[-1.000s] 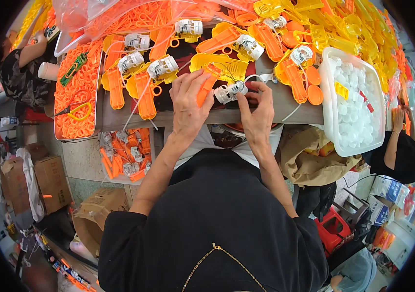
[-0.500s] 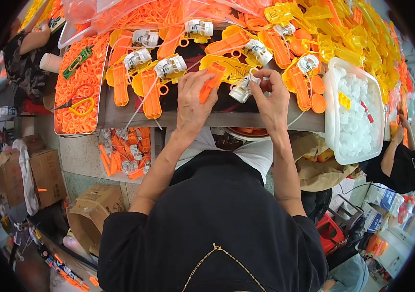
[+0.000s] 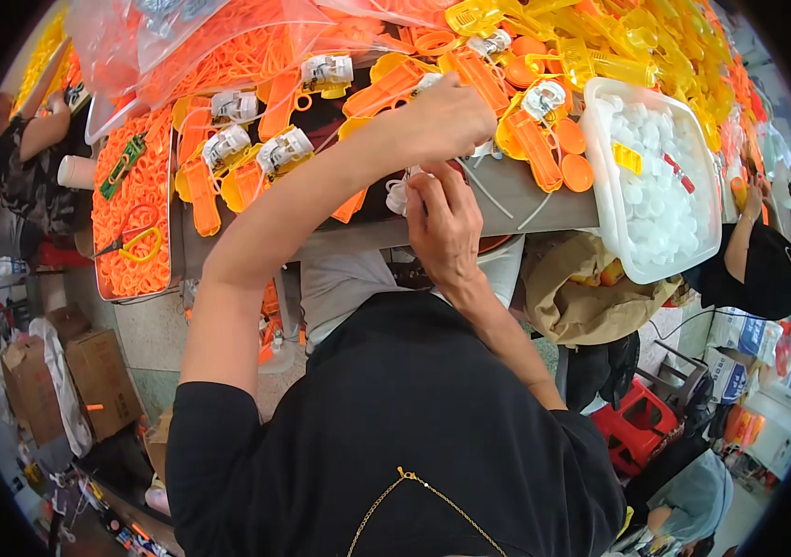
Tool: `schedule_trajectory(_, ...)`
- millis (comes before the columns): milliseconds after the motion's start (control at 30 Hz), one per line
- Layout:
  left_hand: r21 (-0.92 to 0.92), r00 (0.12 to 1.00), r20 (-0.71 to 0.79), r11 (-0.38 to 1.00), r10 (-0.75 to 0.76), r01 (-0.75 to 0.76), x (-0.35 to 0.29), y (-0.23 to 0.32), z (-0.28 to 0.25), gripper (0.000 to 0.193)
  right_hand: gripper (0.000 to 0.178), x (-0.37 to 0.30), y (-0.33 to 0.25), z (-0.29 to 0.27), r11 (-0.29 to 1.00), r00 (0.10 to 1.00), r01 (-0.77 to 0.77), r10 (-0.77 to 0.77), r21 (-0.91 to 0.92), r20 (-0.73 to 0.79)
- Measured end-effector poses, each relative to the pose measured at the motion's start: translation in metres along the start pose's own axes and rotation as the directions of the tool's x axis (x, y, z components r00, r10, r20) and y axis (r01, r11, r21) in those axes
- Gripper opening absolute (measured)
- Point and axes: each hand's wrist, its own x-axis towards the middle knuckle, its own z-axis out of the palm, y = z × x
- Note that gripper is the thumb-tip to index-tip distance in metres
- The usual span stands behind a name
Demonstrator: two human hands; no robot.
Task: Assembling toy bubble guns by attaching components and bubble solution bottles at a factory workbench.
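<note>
Orange pistol-shaped bodies [image 3: 284, 102] in smooth, hard plastic lie across the grey-brown desk [image 3: 564, 213], joined to glossy yellow shells [image 3: 242, 186] and white drum-shaped parts [image 3: 286, 150] with fine wires. A thin, creased clear bag [image 3: 117, 56] covers part of the orange heap.

At left, a shallow tray [image 3: 171, 265] holds tangled orange rings [image 3: 126, 278], a green tool [image 3: 123, 167] and scissors [image 3: 123, 245]. At right, a white rectangular tub [image 3: 607, 176] contains translucent rounded caps [image 3: 660, 204].

The hands are apart. The right hand [image 3: 449, 223], fingers bent, grips a white cylinder [image 3: 396, 197] at the desk's near edge. The left hand [image 3: 446, 121] reaches across above it; its fingertips are hidden, so I cannot tell its grip.
</note>
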Motion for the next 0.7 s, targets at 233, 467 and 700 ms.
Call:
schedule_trajectory(233, 0.093, 0.998, 0.064, 0.996, -0.021, 0.015, 0.03, 0.013, 0.042, 0.007, 0.022, 0.0, 0.004, 0.001, 1.0, 0.999, -0.004, 0.004, -0.002, -0.035)
schedule_trajectory(467, -0.238, 0.983, 0.032, 0.954, -0.178, 0.181, 0.015, -0.001, 0.018, 0.006, 0.02, -0.001, 0.008, -0.002, 0.998, 0.999, -0.016, 0.018, 0.055, -0.03)
schedule_trajectory(700, -0.591, 0.77, -0.278, 0.734, -0.574, 0.334, -0.058, -0.02, -0.014, 0.023, 0.017, -0.004, 0.012, -0.002, 0.996, 0.998, -0.047, 0.05, 0.077, -0.034)
